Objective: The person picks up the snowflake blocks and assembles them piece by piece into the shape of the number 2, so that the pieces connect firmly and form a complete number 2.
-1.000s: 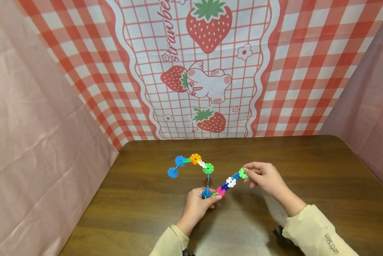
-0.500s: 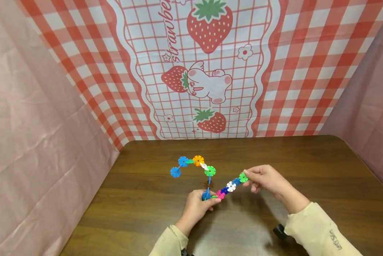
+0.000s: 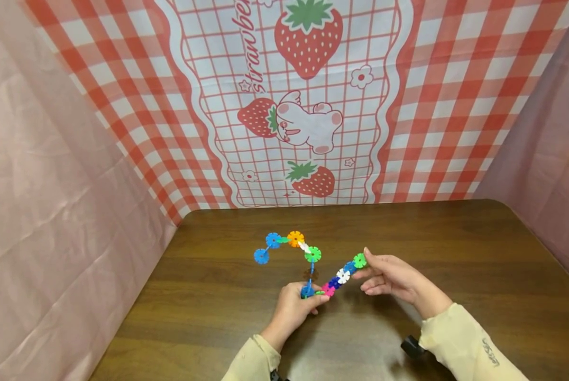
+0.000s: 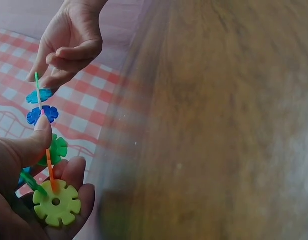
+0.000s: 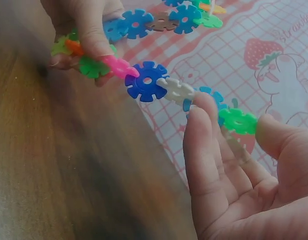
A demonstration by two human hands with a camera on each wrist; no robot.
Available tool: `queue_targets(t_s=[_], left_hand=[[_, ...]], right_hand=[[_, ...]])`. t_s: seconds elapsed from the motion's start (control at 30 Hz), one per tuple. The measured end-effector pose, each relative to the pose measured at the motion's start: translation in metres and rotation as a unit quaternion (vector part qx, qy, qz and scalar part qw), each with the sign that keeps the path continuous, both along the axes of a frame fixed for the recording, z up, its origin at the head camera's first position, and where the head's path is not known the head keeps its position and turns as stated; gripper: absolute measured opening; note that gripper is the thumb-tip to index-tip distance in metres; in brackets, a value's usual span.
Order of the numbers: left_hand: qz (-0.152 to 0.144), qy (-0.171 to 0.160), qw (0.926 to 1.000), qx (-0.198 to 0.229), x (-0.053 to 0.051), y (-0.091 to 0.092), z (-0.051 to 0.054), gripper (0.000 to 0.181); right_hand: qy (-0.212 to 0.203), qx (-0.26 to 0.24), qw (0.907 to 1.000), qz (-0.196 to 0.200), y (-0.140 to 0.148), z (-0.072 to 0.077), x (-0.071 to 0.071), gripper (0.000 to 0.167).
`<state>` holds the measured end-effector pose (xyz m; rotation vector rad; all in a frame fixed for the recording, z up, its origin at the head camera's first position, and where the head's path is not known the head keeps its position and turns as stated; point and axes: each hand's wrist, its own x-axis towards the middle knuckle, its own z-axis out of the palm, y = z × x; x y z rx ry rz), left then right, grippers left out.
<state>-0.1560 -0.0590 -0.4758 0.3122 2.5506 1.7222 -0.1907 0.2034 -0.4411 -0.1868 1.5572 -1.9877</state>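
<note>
A chain of notched plastic snowflake discs (image 3: 343, 275) in several colours hangs above the table. My left hand (image 3: 291, 309) grips it near the middle, thumb pressed by the pink disc (image 3: 329, 289). One end curls away to a blue disc (image 3: 262, 256) on the left. In the left wrist view, a yellow-green disc (image 4: 69, 202) lies against the left fingers. My right hand (image 3: 398, 278) is at the other end. Its thumb touches the edge of the green end disc (image 5: 238, 121), while the fingers spread loosely beside the neighbouring blue disc (image 5: 213, 95), not curled around it.
The brown wooden table (image 3: 208, 328) lies beneath both hands. A red-and-white checked cloth (image 3: 456, 106) with strawberries hangs behind it. Pink curtains (image 3: 65, 211) flank both sides. A black device (image 3: 412, 346) shows under the right sleeve.
The right fingers have loosened from their pinch on the green end disc and spread lower. The left hand keeps its grip; the chain dipped slightly, then stayed nearly still.
</note>
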Motion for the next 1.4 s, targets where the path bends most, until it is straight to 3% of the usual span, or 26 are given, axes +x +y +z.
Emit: queue_targets(t_s=[0.33,0.73,1.13,1.4], left_hand=[[0.013,-0.017,0.9998,0.005,0.000,-0.001,-0.001,0.018],[0.023,-0.016,0.9996,0.002,0.001,0.001,-0.002,0.017],[0.029,0.001,0.9994,-0.021,0.000,0.001,-0.004,0.018],[0.029,-0.002,0.9994,-0.018,0.000,0.002,-0.005,0.018]], right_hand=[[0.001,-0.058,0.9978,0.033,0.003,-0.013,-0.002,0.037],[-0.004,-0.111,0.9925,0.050,0.004,-0.016,-0.001,0.038],[-0.007,-0.137,0.9893,0.052,0.004,-0.020,-0.001,0.038],[0.007,-0.116,0.9925,0.038,0.001,-0.013,0.000,0.040]])
